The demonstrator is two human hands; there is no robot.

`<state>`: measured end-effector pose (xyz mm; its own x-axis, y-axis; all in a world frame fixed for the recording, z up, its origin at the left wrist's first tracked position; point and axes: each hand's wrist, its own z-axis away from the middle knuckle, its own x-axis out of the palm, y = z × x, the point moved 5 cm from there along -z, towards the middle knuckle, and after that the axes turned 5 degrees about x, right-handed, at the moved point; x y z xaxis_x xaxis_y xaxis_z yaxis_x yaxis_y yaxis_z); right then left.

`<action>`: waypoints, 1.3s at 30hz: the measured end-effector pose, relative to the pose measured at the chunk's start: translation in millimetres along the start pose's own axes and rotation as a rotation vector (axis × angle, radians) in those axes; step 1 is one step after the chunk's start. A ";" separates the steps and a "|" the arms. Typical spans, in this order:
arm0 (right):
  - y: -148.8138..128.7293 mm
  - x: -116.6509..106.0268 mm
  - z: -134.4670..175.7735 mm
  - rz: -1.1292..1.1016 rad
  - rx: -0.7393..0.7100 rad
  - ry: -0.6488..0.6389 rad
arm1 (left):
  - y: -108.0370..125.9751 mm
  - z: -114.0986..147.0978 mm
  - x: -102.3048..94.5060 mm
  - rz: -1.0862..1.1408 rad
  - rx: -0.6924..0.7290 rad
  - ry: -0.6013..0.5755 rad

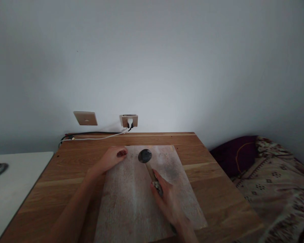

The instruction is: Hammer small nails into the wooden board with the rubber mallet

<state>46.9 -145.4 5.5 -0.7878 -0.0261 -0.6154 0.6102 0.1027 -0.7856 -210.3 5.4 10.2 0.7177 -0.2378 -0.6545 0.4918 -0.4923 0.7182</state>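
Note:
A mallet with a round black head (pixel 145 156) and a light wooden handle is in my right hand (pixel 167 195), whose fingers wrap round the lower handle. Its head is over the far part of a worn, whitish-brown board (pixel 131 202). At the board's far left corner, my left hand (pixel 114 157) is closed with its fingers curled. What it holds, if anything, is hidden. Several small dark marks dot the board near its far edge.
The board lies on a wooden table (pixel 207 189) against a white wall. A wall socket (pixel 130 121) has plugs in it, and cables (pixel 98 137) run left along the table's back. A white surface (pixel 20 182) stands left; patterned bedding (pixel 271 185) lies right.

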 end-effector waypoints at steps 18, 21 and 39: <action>-57.0 40.4 -40.7 -0.008 -0.057 -0.092 | -5.0 4.4 -4.5 0.112 -0.056 0.076; -56.9 37.8 -39.5 -0.031 -0.059 -0.081 | -4.7 4.7 -6.8 0.162 -0.048 0.060; 15.3 4.5 45.3 -0.159 0.295 0.201 | 104.3 -12.7 -33.9 -0.029 0.078 0.181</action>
<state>56.5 -189.0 -12.3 -0.8571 0.1799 -0.4827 0.4544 -0.1776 -0.8729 -177.1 -27.3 110.3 0.7841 -0.0714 -0.6165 0.4789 -0.5621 0.6743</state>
